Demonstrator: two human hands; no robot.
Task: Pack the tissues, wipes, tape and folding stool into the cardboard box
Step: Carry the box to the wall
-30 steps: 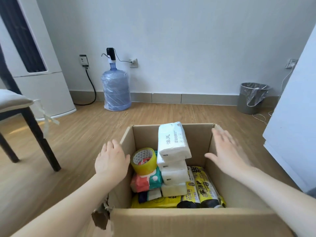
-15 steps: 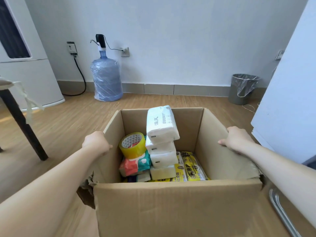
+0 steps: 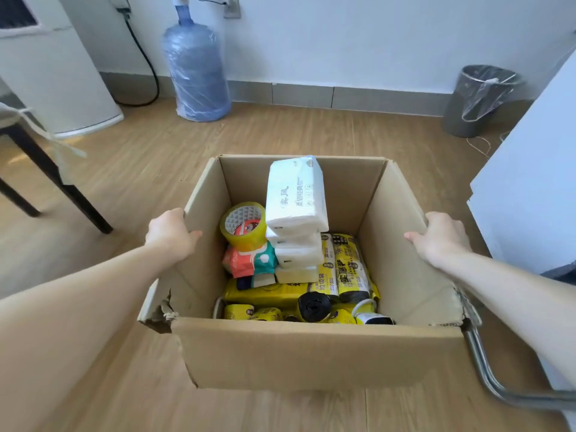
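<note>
Four stacked white tissue packs [image 3: 296, 198].

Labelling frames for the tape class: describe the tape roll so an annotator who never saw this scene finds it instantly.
Start at the open cardboard box on the wooden floor. Inside, along its left wall, look just left of the leaning stack of white tissue packs. The tape roll rests on an orange and teal pack; it is the only ring-shaped item there, translucent yellow with a pale core showing.

Both hands [image 3: 170, 233] newly clamped on box walls [image 3: 202, 213].
</note>
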